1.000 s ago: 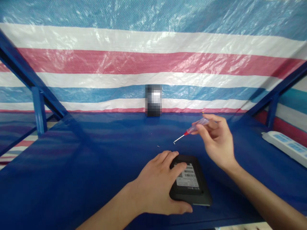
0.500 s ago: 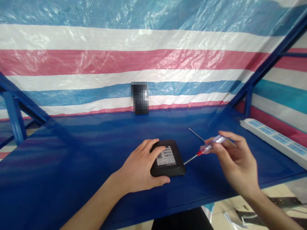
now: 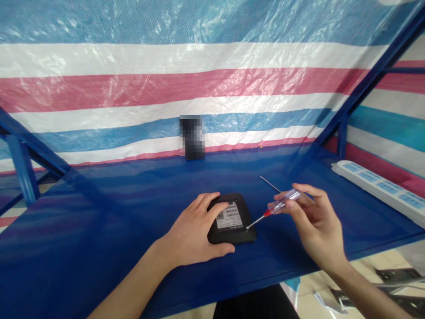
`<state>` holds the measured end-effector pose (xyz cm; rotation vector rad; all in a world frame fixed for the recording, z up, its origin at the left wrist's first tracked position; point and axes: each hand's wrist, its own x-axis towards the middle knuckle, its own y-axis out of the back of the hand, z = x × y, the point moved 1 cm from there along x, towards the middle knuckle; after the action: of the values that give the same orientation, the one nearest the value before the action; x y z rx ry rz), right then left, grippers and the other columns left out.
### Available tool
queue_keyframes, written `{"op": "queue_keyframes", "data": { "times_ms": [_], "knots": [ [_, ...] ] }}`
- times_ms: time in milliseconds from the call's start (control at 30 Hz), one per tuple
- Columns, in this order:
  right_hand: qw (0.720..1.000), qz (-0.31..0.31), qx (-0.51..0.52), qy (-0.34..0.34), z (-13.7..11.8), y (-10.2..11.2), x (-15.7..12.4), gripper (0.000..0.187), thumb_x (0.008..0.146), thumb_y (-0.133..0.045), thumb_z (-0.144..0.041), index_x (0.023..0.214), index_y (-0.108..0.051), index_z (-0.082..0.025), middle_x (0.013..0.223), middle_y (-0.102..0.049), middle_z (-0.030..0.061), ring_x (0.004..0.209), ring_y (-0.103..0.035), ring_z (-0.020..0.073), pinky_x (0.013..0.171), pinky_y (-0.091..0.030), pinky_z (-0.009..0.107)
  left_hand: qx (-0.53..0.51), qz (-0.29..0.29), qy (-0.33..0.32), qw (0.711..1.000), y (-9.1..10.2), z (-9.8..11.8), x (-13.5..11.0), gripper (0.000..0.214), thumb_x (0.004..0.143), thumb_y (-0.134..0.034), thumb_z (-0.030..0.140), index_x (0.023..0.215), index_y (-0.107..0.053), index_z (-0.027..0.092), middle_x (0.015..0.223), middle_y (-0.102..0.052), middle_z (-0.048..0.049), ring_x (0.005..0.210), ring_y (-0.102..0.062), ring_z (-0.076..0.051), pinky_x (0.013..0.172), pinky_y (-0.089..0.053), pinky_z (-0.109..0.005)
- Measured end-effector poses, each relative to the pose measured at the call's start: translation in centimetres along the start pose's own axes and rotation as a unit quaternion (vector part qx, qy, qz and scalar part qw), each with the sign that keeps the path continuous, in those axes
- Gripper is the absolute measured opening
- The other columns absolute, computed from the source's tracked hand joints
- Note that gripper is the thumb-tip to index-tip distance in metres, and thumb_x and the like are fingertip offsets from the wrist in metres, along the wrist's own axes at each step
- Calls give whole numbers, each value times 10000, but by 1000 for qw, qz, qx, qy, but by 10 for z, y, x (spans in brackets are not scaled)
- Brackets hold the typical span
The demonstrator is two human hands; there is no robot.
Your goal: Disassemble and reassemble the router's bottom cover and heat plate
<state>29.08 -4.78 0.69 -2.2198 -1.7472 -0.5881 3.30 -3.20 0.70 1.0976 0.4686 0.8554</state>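
My left hand [image 3: 194, 230] rests over a flat black device [image 3: 232, 236] with a white barcode label [image 3: 228, 216], its fingers across the upper edge and its thumb along the lower one. My right hand [image 3: 315, 221] pinches a small screwdriver [image 3: 275, 206] with a clear handle, a red collar and a thin metal shaft. The shaft's tip sits at the device's lower right area, on or just above it. A thin metal rod [image 3: 269, 183] shows behind the handle; I cannot tell whether it is held or lying on the table.
A blue table [image 3: 99, 212] spreads beneath the hands, framed by blue steel bars [image 3: 365, 84]. A white power strip [image 3: 378, 188] lies along the right side. A pixelated dark object [image 3: 191, 137] stands at the back, against a striped plastic tarp [image 3: 166, 84].
The screwdriver has come down from above the table to the device's lower right area. The view has swung, moving the device up and left in frame. My left hand stays on the device.
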Motion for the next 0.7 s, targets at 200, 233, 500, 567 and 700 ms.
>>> {"op": "queue_keyframes", "data": {
  "times_ms": [200,233,500,567,700],
  "knots": [
    [1000,-1,-21,8,2,1,-2,308,869,-734,-403,1075,-551,-264,837,-786,20,649,-778,207,624,-669,337,5,-5,-1,1000,1,0,0,821,762,-771,576,1434,-472,209,1546,-413,-154,1413,-399,-366,1151,-393,-548],
    [999,-2,-28,15,2,1,-2,303,871,-733,-401,1071,-553,-263,838,-788,21,655,-780,205,628,-668,329,4,-3,-2,1000,1,0,0,816,767,-766,577,1435,-469,215,1546,-414,-151,1414,-398,-364,1150,-393,-551],
    [985,-23,-148,81,-9,1,-10,263,899,-700,-364,1113,-582,-266,879,-796,45,715,-787,209,630,-670,307,8,-4,-2,1000,1,1,-1,817,767,-766,582,1433,-469,214,1551,-409,-160,1426,-389,-357,1158,-383,-545],
    [975,-23,-195,104,-14,1,-11,269,896,-703,-364,1126,-599,-269,892,-796,47,732,-790,212,625,-669,294,10,-3,-1,1000,1,1,-1,826,763,-769,584,1437,-467,212,1553,-406,-161,1428,-387,-359,1156,-384,-546],
    [956,-25,-248,158,-26,4,-10,267,893,-709,-340,1135,-610,-283,912,-794,37,713,-785,213,653,-675,314,10,1,-1,1000,-1,0,-1,823,771,-759,588,1444,-462,219,1556,-409,-159,1425,-391,-366,1148,-389,-555]
  ]
}}
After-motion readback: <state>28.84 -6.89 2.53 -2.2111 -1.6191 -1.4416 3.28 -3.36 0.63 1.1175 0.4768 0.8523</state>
